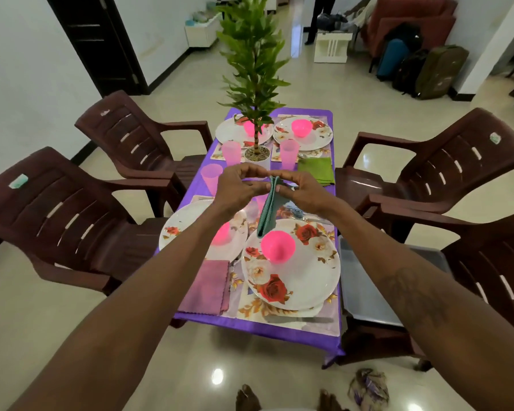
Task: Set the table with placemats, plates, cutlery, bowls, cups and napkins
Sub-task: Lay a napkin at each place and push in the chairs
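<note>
Forearms (pixel 131 292) outstretched, hands (pixel 239 185) together on napkin (pixel 268 209)

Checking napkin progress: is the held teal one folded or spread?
Folded: the teal napkin hangs as a narrow layered strip, its top pinched by left hand and right hand.
</note>
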A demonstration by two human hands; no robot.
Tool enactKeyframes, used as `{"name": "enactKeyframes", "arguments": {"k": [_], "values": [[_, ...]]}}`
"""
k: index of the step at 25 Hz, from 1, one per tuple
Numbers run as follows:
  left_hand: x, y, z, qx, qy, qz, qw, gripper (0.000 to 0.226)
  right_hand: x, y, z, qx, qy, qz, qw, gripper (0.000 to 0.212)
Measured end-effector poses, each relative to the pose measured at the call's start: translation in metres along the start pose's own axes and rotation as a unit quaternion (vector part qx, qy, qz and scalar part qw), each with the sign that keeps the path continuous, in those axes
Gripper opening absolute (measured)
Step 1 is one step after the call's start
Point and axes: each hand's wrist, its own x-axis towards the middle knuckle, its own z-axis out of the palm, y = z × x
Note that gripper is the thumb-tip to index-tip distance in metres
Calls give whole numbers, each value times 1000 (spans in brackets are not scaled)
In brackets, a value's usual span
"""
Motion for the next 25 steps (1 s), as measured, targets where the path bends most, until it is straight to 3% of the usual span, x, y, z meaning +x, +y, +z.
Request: {"name": "enactKeyframes", "arguments": {"k": [3, 8, 10, 11, 13, 15, 18, 20, 22, 25], "values": [[3, -19, -38, -18, 3, -26, 999, 27, 21, 2, 34, 58, -8, 59, 997, 22], [8, -37, -81, -62, -101, -183, 976, 55, 72, -12, 81, 112, 211, 179, 955, 23], [12, -53, -94, -61, -128, -188, 972, 44, 99, -12, 96, 112, 257, 238, 930, 26], [15, -60, -99, -59, -101, -185, 976, 37, 112, -8, 102, 119, 265, 262, 920, 27], [30, -77, -114, -87, 5, -200, 976, 31, 139, 2, 115, 167, 260, 309, 899, 25], [49, -94, -132, -181, 75, -231, 953, 30, 160, 4, 124, 271, 227, 341, 871, 28], [88, -106, -157, -286, 136, -268, 910, 24, 193, -3, 134, 441, 111, 338, 824, 39], [111, -117, -167, -239, 170, -291, 911, 22, 212, -7, 141, 452, 22, 319, 833, 34], [137, -126, -177, -196, 179, -306, 914, 25, 236, -6, 147, 397, -21, 309, 864, 44], [180, -145, -198, -173, 142, -292, 930, 21, 277, 2, 149, 329, 35, 309, 892, 63]]}}
